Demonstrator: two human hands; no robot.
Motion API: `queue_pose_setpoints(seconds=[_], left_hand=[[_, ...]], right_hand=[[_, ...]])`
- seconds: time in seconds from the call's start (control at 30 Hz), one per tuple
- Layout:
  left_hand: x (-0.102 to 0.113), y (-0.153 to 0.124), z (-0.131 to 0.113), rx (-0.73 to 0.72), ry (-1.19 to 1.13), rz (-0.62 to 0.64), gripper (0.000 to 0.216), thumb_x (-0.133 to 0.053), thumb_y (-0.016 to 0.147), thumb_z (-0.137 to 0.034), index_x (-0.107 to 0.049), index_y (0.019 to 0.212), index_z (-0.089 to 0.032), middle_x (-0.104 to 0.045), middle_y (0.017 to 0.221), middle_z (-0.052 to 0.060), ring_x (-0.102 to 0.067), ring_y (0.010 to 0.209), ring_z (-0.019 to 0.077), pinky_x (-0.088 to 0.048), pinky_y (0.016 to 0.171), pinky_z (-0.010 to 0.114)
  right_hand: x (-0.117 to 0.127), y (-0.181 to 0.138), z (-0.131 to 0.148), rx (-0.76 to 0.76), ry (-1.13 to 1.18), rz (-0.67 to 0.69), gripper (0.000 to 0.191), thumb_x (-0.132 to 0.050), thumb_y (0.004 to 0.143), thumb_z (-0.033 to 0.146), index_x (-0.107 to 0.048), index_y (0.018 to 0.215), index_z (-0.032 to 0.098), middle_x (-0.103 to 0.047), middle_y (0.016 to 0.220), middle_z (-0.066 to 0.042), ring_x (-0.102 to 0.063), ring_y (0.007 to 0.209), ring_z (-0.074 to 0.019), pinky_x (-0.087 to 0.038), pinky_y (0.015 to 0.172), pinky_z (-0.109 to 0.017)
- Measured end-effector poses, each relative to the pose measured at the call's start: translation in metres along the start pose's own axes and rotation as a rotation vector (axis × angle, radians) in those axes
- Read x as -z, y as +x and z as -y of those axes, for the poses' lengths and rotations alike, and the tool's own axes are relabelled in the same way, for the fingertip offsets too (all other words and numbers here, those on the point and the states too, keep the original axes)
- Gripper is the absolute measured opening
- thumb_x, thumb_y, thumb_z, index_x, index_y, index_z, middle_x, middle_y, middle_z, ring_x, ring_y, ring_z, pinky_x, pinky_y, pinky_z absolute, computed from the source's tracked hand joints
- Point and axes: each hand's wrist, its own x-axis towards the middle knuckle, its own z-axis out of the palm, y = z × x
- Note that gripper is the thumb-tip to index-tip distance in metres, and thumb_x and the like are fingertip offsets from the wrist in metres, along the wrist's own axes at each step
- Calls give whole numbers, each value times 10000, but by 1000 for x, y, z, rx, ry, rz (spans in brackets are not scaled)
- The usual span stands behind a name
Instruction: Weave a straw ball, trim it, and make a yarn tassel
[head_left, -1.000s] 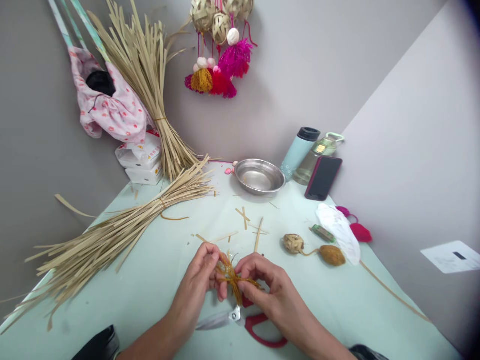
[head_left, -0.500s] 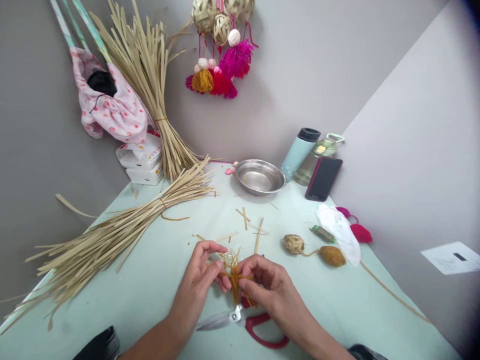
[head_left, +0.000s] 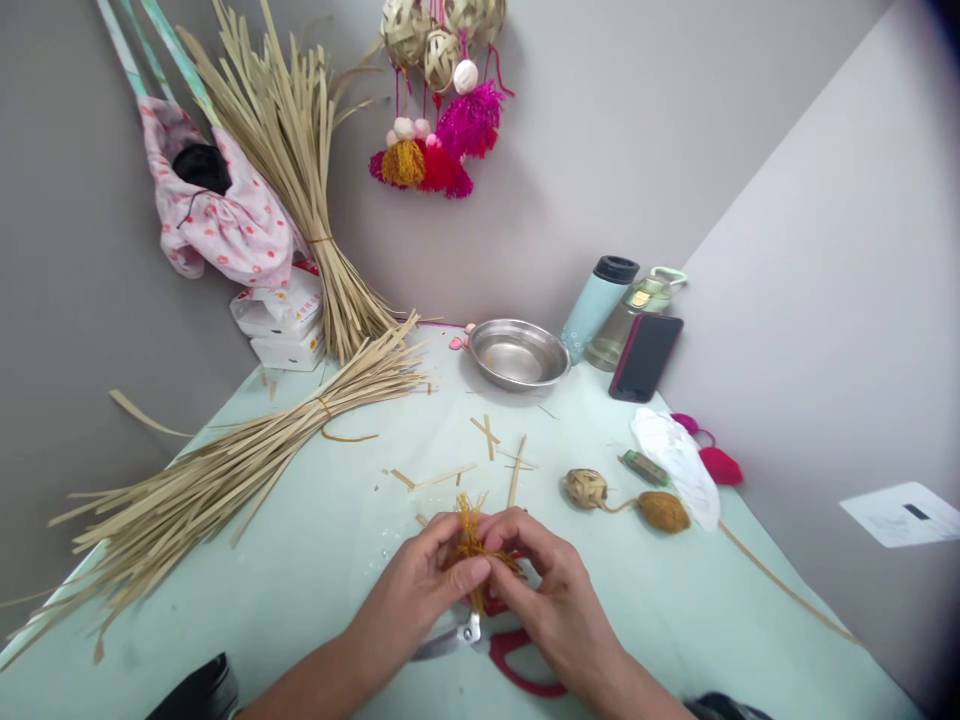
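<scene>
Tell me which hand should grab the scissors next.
Right hand, probably: it sits over the red handles of the scissors; the left hand is over the blades. Both pinch the yarn bundle.

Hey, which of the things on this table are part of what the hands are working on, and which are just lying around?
In use: mustard yarn bundle, pinched between left hand and right hand; red-handled scissors, lying under the hands.
Lying about: steel bowl, phone, teal flask, strip bundle, woven ball with tassel.
</scene>
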Motion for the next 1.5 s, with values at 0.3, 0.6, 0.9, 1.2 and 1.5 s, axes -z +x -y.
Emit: queue_pose_setpoints(seconds=[0.3, 0.6, 0.9, 1.2, 1.5], left_hand=[[14, 2, 0, -83, 183, -237, 168, -615, 856, -330, -737, 859, -215, -589, 1140, 55, -566, 1059, 230, -423, 910, 304], [11, 0, -6, -51, 186, -314, 185, -579, 880, -391, -686, 906, -243, -666, 1063, 23, -592, 1018, 219, -403, 927, 330], [18, -3, -13, -202, 451, -348, 140, -636, 840, -352, -697, 764, -251, -623, 1263, 21, -381, 1315, 263, -191, 1123, 412], [9, -3, -13, -23, 102, -262, 153, -543, 907, -377, -601, 887, -237, -651, 1089, 14, -581, 944, 181, -432, 835, 300], [4, -4, -15, 15, -142, -182, 159, -480, 946, -367, -500, 1064, -262, -598, 805, -25, -543, 737, 130, -433, 722, 259]], right_hand=[[1, -2, 1, -49, -78, 72, 114, -600, 839, 229, -551, 749, 178, -588, 782, -24, -503, 713, -152, -419, 629, -256], [6, 5, -3, -194, 260, 105, 254, -713, 789, 345, -540, 762, 161, -516, 674, 25, -380, 563, -83, -293, 515, -213], [5, 6, -2, -167, 289, 82, 219, -710, 794, 293, -543, 755, 156, -588, 927, -28, -407, 540, -45, -328, 493, -194], [3, 5, -2, -185, 212, 104, 201, -677, 803, 281, -520, 757, 166, -499, 649, 41, -384, 533, -76, -308, 496, -206], [2, -3, -7, -4, -109, 88, 92, -569, 849, 144, -533, 780, 193, -541, 779, 5, -480, 663, -120, -405, 604, -234]])
